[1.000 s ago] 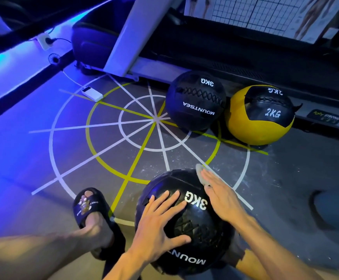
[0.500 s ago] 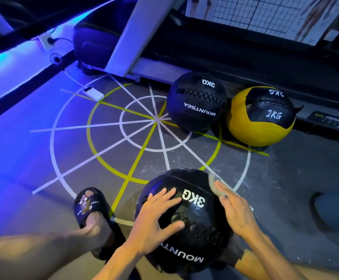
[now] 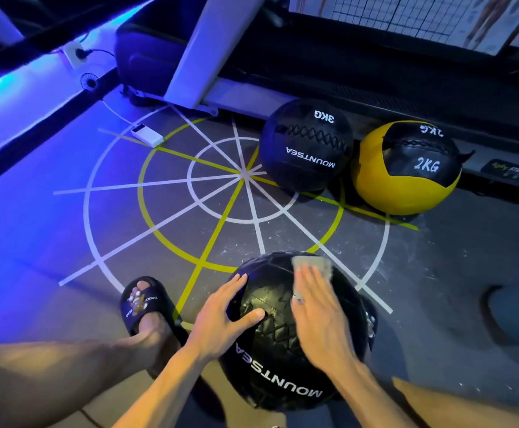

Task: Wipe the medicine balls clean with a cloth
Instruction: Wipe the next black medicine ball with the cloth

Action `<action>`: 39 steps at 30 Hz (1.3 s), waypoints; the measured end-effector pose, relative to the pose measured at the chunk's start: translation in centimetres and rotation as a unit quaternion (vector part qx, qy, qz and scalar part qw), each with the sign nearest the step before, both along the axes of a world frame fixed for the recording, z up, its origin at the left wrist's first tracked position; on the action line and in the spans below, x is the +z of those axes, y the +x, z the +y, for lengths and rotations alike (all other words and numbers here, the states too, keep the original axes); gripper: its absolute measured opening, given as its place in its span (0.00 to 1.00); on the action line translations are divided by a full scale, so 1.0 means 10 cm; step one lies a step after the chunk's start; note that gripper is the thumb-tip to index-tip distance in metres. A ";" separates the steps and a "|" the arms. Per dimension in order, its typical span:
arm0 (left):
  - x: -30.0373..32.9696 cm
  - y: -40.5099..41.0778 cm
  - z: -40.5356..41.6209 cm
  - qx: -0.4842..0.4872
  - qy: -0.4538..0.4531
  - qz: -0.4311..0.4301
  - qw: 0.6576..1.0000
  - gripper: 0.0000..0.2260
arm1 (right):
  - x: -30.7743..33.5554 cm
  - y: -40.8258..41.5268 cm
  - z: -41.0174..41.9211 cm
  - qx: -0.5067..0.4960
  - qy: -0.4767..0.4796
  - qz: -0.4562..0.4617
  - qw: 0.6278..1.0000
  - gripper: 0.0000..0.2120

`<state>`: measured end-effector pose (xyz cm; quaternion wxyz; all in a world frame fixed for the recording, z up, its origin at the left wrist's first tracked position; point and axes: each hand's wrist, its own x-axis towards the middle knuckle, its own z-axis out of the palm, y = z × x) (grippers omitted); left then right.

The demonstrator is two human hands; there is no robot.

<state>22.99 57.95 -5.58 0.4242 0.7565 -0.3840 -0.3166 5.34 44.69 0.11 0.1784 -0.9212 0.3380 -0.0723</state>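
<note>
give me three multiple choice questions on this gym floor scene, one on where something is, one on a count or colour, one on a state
1. Where is the cloth?
A. On the floor beside the sandal
B. Under the right hand, on top of the nearest ball
C. Draped over the yellow ball

2. How many medicine balls are in view?
A. Two
B. Three
C. Four

3. What is the left hand doing?
A. Resting spread on the nearest ball
B. Gripping the cloth
C. Lifting the yellow ball

Answers:
1. B: the right hand lies flat on the cloth, pressing it to the upper part of the nearest black ball.
2. B: that ball, a second black 3KG ball and a yellow and black 2KG ball beside it.
3. A: its fingers are splayed against the ball's left side, holding nothing.
</note>
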 end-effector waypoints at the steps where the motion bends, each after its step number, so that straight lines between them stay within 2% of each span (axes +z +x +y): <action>1: 0.00 0.00 0.01 -0.006 0.002 -0.001 1.000 0.39 | 0.02 0.05 0.10 0.074 -0.046 0.010 0.996 0.29; 2: -0.01 0.00 0.02 -0.010 0.002 -0.001 1.000 0.38 | 0.00 0.05 0.18 0.154 -0.092 0.035 0.983 0.29; 4: -0.04 0.01 0.05 -0.009 -0.005 0.010 1.000 0.37 | 0.00 -0.06 0.21 0.254 -0.112 0.076 0.958 0.31; 7: -0.08 -0.02 0.10 -0.001 -0.017 0.032 0.999 0.38 | 0.03 -0.37 -0.12 0.299 -0.087 0.047 0.949 0.34; 9: -0.08 -0.04 0.10 0.000 -0.021 0.028 0.999 0.38 | 0.03 -0.56 -0.32 0.240 -0.007 0.007 0.971 0.31; 12: -0.03 -0.05 0.07 -0.012 -0.019 0.008 1.000 0.39 | -0.08 -0.75 -0.47 0.061 0.091 -0.047 0.993 0.26; 15: -0.02 -0.08 0.07 -0.027 -0.020 -0.002 0.999 0.42 | -0.07 -0.75 -0.57 -0.145 0.208 -0.053 0.966 0.22; 17: -0.03 -0.11 0.07 -0.029 -0.023 0.007 0.999 0.42 | 0.00 -0.67 -0.63 -0.224 0.259 -0.033 0.939 0.22; 19: -0.04 -0.14 0.06 -0.028 -0.027 0.008 0.999 0.42 | 0.09 -0.49 -0.67 -0.223 0.261 -0.011 0.939 0.22; 22: -0.03 -0.17 0.03 -0.028 -0.022 0.002 0.999 0.43 | 0.10 0.01 -0.71 -0.163 0.185 0.064 0.967 0.23; 25: -0.05 -0.17 0.00 -0.030 -0.017 -0.011 0.999 0.44 | 0.13 0.57 -0.55 -0.033 0.120 0.071 0.990 0.20; 27: -0.06 -0.17 0.01 -0.028 -0.017 -0.021 0.999 0.44 | 0.08 0.73 -0.37 0.111 0.068 0.088 0.988 0.21; 28: -0.07 -0.17 0.01 -0.026 -0.019 -0.022 0.999 0.43 | 0.10 0.73 -0.36 0.145 0.071 0.092 0.983 0.22; 30: -0.08 -0.17 0.02 -0.023 -0.027 -0.019 0.999 0.41 | 0.14 0.57 -0.58 0.104 0.107 0.094 0.984 0.21; 32: -0.11 -0.15 0.03 -0.018 -0.032 -0.019 0.999 0.40 | 0.11 0.28 -0.93 -0.010 0.128 0.117 0.985 0.21; 35: -0.12 -0.11 0.04 -0.017 -0.026 -0.009 0.999 0.40 | 0.10 -0.13 -1.20 -0.176 0.189 0.157 0.953 0.32; 37: -0.10 -0.10 0.03 -0.021 -0.021 -0.005 1.000 0.40 | 0.10 -0.12 -1.08 -0.204 0.202 0.133 0.949 0.31; 39: -0.07 -0.08 0.00 -0.028 -0.016 -0.005 0.999 0.41 | 0.12 0.14 -0.90 -0.148 0.166 0.103 0.970 0.23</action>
